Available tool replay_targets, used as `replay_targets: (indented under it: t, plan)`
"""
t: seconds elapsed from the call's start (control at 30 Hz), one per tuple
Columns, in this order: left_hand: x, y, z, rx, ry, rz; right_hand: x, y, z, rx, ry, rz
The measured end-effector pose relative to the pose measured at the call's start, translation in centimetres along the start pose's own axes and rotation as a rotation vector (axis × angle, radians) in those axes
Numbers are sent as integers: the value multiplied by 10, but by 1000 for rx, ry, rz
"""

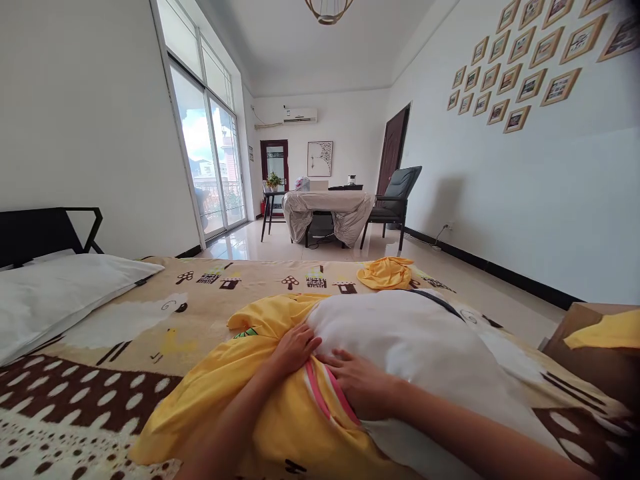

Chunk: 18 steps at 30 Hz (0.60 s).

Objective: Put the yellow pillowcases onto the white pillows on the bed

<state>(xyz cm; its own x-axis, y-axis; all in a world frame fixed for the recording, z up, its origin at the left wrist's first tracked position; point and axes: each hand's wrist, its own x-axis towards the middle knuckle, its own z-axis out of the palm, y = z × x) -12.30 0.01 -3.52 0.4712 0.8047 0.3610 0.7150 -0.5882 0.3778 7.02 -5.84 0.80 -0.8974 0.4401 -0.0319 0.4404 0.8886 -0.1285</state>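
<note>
A white pillow (430,337) is laid flat on a printed blanket (273,273), directly before the person, its near left end met by a yellow cover (220,383) bunched in loose folds. By the blanket the pillow's weight is borne, so both hands are left free for the fabric. The left hand (296,348) is placed where cover and pillow meet, its fingers bent over the yellow folds, apparently so that the gathered cloth is kept against the filling. The right hand (365,383) is rested on the pillow just beside the pink trim (341,393), its fingers slightly parted, seemingly so that the soft surface is pressed down near the cover's edge. Whether cloth is pinched by either hand cannot be told, since both thumbs are hidden. A crumpled yellow cloth (385,273) is set beyond the pillow, clear of the forearms; another white pillow (65,293) lies well apart at the left, and a yellow piece (607,331) is draped over a box (590,373) at the right.
</note>
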Motion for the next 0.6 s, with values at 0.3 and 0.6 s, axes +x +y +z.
replay_targets:
  t: [0.3, 0.6]
  plan:
    - [-14, -5, 13, -46, 92, -45, 44, 81, -95, -95, 127, 351]
    - [-18, -12, -5, -16, 113, -107, 80, 135, -17, -92, -28, 696]
